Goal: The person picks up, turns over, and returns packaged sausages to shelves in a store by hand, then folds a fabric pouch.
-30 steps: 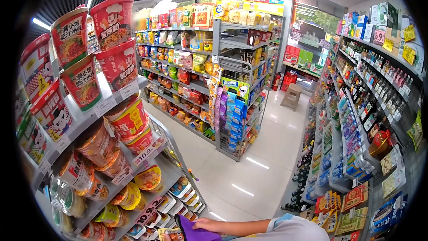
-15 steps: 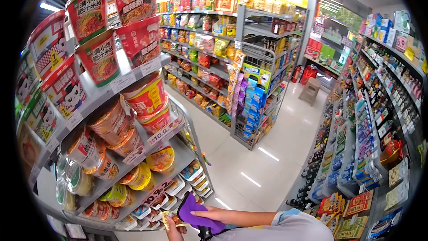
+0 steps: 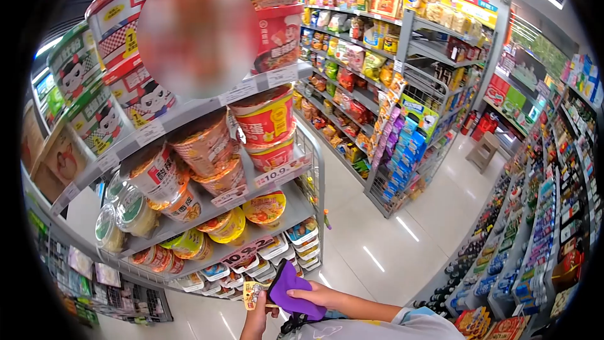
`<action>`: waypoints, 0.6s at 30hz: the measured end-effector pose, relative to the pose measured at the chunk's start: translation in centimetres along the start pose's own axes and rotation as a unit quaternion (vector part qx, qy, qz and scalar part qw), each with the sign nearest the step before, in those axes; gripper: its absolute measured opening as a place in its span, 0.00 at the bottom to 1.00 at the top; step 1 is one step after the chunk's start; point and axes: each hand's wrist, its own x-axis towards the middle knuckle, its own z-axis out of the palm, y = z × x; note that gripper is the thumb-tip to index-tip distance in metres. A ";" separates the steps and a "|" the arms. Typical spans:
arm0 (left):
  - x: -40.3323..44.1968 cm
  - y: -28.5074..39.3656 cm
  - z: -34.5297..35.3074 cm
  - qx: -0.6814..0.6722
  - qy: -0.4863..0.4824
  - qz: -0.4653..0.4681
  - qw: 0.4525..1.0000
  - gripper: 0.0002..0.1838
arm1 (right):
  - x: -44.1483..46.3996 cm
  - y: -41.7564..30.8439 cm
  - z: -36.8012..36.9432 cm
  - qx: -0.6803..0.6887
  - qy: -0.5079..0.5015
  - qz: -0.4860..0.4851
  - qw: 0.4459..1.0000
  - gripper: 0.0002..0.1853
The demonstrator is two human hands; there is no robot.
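My right hand [image 3: 314,296] comes in from the lower right, its fingers closed on a purple cloth item [image 3: 296,293] with a black edge. Just left of it, my left hand [image 3: 259,316] grips a small yellow packet [image 3: 253,294] with print on it. The packet touches or nearly touches the black edge of the purple item. Both hands are low in the view, in front of the bottom shelf of noodle packs [image 3: 275,249]. The lower part of the purple item is partly hidden by my right hand.
Instant noodle cups [image 3: 270,119] fill the near rack on the left. Beyond stand a snack shelf [image 3: 352,44] and a wire rack with blue packets [image 3: 402,151]. Bottles line the right-hand shelves [image 3: 491,245]. A stool [image 3: 483,151] stands on the tiled floor [image 3: 352,239] at the back.
The view has turned left, so the shelves shift rightward. Both hands, with the purple item and yellow packet, appear higher and show more fully than before.
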 end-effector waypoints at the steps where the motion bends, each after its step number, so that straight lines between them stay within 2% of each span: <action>1: -0.1 0.2 0.0 -0.007 -0.005 -0.003 1.000 0.21 | -0.2 -0.3 0.2 0.013 0.007 -0.003 1.000 0.26; 8: -0.2 1.2 0.4 -0.011 0.015 0.012 1.000 0.16 | 0.1 -0.5 0.7 0.017 0.004 -0.043 0.999 0.23; 10: -0.2 1.8 0.8 -0.018 0.018 -0.023 0.999 0.14 | 0.7 -0.1 0.4 -0.002 0.005 -0.045 0.999 0.22; 14: 0.0 2.3 1.1 -0.026 0.024 -0.018 0.999 0.13 | 0.5 -0.4 0.4 -0.064 0.012 -0.077 0.995 0.20; 17: 0.3 1.8 0.7 -0.019 -0.004 -0.005 1.000 0.13 | 0.0 -1.2 0.4 -0.093 0.004 -0.066 0.994 0.19; 18: 0.5 2.1 1.0 -0.027 -0.007 -0.006 1.000 0.14 | 0.3 -0.8 0.1 -0.062 -0.003 -0.090 0.994 0.18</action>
